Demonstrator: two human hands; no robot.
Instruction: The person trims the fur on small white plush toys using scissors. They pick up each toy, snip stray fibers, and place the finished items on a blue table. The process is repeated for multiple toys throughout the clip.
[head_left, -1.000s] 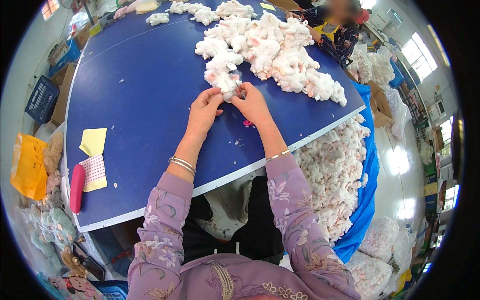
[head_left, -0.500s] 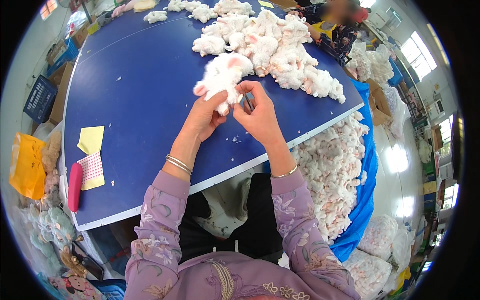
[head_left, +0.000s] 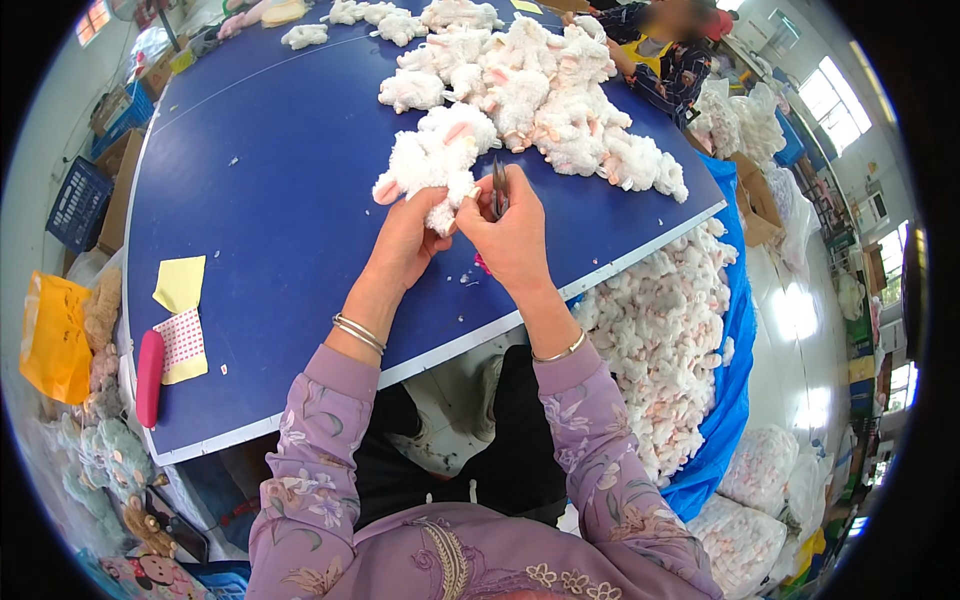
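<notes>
So I've got one white plush toy on the go, over the tabletop between its middle and the near edge, just short of the big pile. Left hand is grasping its lower end, and my right hand pinches a bit of its edge while also gripping a pointed metal tool, tips aimed away from the toy. Progress? I'd call this one half-done at best, since both hands are on it. There's a whole pile of toys toward the far right edge, plus a few by the far edge, but honestly can't tell which are finished. As for containers, a blue sheet off the near edge, by the right corner, holds a massive heap of similar white-and-pink plushies. Clear plastic bags beyond it look stuffed with pale stuff too. Past the left edge there's a dark blue crate, contents too small to make out.
</notes>
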